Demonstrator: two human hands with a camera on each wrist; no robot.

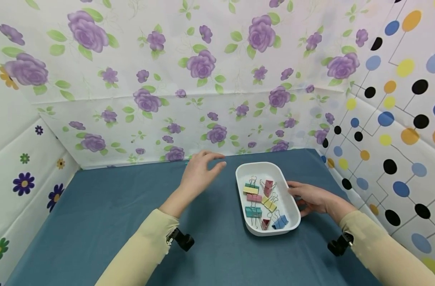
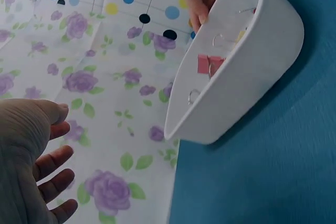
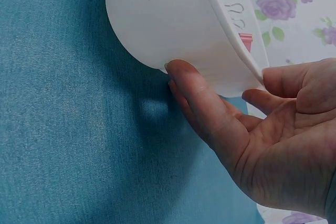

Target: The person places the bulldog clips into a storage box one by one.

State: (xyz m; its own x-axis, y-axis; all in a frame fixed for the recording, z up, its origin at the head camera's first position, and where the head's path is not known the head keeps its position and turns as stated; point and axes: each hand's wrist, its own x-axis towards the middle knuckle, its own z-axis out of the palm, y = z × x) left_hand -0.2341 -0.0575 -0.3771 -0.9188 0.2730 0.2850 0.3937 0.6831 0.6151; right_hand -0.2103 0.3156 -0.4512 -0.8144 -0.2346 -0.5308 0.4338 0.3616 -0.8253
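Observation:
A white rectangular tray point(image 1: 244, 216) holds several binder clips in teal, yellow, pink, dark red and blue. My right hand point(image 1: 312, 197) holds the tray at its right side. In the right wrist view, the thumb point(image 3: 281, 80) is at the rim while the other fingers point(image 3: 197, 90) lie against the outer wall and lower edge. To the left of the tray my left hand point(image 1: 201, 172) hovers with nothing in it, its fingers loosely bent and spread apart from the thumb. In the left wrist view a pink binder clip point(image 2: 210, 64) shows inside the tray.
A blue cloth point(image 1: 106, 210) covers the table. Behind it hangs a sheet with purple flowers point(image 1: 203, 65), and a dotted sheet point(image 1: 389, 119) stands along the right. A small teal bit point(image 1: 187, 161) peeks out behind my left hand at the table's back edge.

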